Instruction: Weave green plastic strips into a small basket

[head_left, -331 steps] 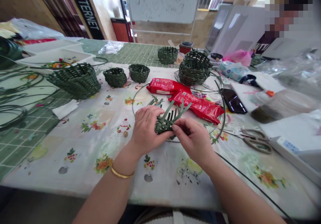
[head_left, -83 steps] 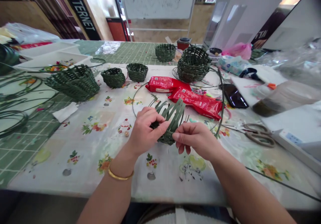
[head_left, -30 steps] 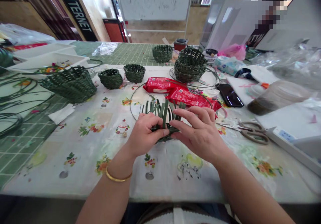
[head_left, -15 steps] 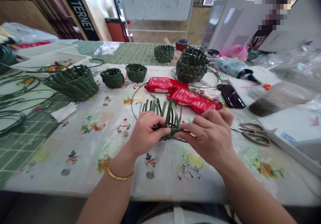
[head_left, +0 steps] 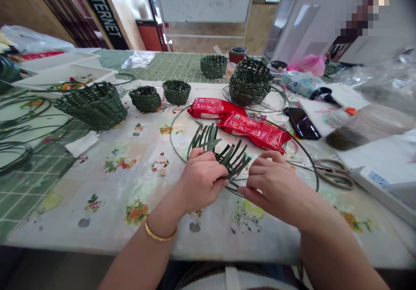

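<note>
A partly woven green basket (head_left: 232,156), its flat strips sticking up and fanning out, is in front of me. My left hand (head_left: 202,180) is closed on its near left side, thumb and fingers pinching the weave; part of the basket is hidden behind it. To the right, my right hand (head_left: 278,188) has its thumb apart from its bent fingers. Its thumb tip is beside a thin green strand (head_left: 233,188) at the basket's near edge; whether they touch I cannot tell. A long loop of this cord curves around behind the basket and past my right hand.
Behind the basket lie red packets (head_left: 255,130). Scissors (head_left: 334,173), a phone (head_left: 303,123) and a power strip (head_left: 373,182) are on the right. Finished green baskets (head_left: 94,106) stand left and at the back. Coiled cord (head_left: 16,156) and white trays (head_left: 68,75) are far left.
My right hand has come away from the pinch beside my left thumb and moved slightly right and down. The basket has turned and tilted, its strips now fanning rightward.
</note>
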A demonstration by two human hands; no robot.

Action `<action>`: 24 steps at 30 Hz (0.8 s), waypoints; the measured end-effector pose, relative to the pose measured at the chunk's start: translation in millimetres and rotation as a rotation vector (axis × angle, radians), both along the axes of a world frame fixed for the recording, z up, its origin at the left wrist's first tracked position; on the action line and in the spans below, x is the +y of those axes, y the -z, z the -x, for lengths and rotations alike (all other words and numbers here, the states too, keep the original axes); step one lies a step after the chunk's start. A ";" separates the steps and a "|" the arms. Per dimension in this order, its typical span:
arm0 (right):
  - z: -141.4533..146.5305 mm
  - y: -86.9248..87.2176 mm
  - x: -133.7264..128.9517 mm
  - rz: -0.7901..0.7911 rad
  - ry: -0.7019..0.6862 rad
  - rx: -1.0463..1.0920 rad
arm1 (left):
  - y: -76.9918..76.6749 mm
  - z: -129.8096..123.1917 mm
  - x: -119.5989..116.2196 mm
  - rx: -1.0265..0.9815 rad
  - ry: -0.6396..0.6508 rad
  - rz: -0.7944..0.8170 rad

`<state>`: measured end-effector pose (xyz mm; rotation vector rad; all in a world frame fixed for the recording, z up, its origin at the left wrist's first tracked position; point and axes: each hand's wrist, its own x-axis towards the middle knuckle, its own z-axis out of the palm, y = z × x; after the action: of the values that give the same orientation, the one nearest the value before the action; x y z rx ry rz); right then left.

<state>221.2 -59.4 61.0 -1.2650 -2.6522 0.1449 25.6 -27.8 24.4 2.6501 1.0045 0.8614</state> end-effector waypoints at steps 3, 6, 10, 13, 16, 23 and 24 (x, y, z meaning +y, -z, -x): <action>2.9 1.3 1.5 0.208 -0.002 -0.080 | 1.3 1.6 1.2 0.023 0.027 0.024; 7.7 4.5 5.5 0.420 0.095 -0.057 | 1.4 5.1 3.0 0.015 0.050 0.062; 2.4 6.9 12.9 0.636 0.079 0.016 | 2.3 7.1 4.8 -0.034 0.048 0.081; -7.2 7.0 16.1 0.571 0.148 -0.092 | 1.7 9.0 7.0 -0.054 0.026 0.062; -11.8 6.5 15.8 0.437 0.274 -0.201 | -0.5 15.9 11.1 -0.086 -0.038 0.063; -7.3 5.7 12.6 -0.012 0.154 0.229 | 2.1 35.5 19.1 -0.344 -0.118 0.331; -8.1 6.8 13.8 -0.073 0.156 0.256 | 2.9 36.2 19.1 -0.352 -0.116 0.362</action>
<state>229.3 -45.6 54.2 -1.3264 -2.3140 0.1726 -10.5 -8.7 21.6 2.0707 1.1056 1.0133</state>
